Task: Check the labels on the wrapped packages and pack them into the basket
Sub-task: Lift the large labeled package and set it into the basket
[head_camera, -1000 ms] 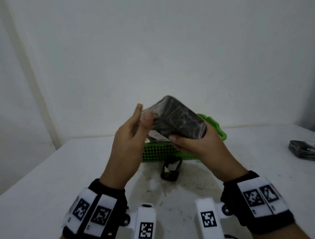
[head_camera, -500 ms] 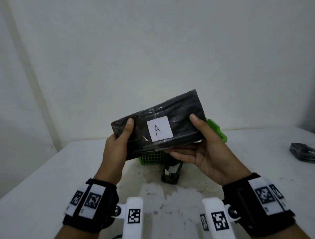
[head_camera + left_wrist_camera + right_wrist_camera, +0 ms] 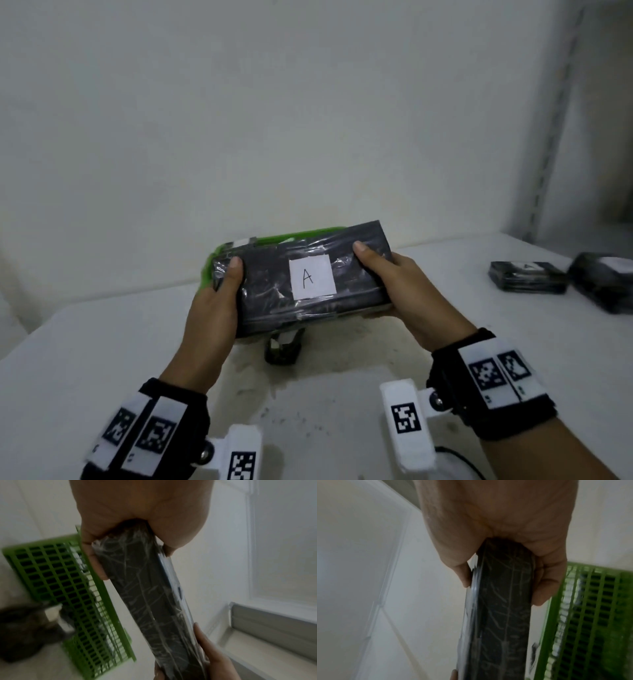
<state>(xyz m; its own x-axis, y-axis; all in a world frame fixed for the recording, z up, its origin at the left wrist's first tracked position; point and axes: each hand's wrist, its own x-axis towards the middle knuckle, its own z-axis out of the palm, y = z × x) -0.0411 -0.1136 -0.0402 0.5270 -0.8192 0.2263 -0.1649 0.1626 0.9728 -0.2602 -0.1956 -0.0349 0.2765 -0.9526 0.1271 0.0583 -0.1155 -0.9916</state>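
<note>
A long black package wrapped in clear film is held level over the green mesh basket. Its white label faces up and reads "A". My left hand grips the package's left end, thumb on top. My right hand grips the right end the same way. In the left wrist view the package runs away from the palm, with the basket below it. The right wrist view shows the package edge-on, with the basket beside it. Most of the basket is hidden behind the package.
Two more wrapped black packages lie on the white table at the far right. A small black object sits on the table just in front of the basket. A white wall stands close behind.
The package was turned so its label faces up, then lowered from chest height down toward the basket. Both hands still hold its ends.
</note>
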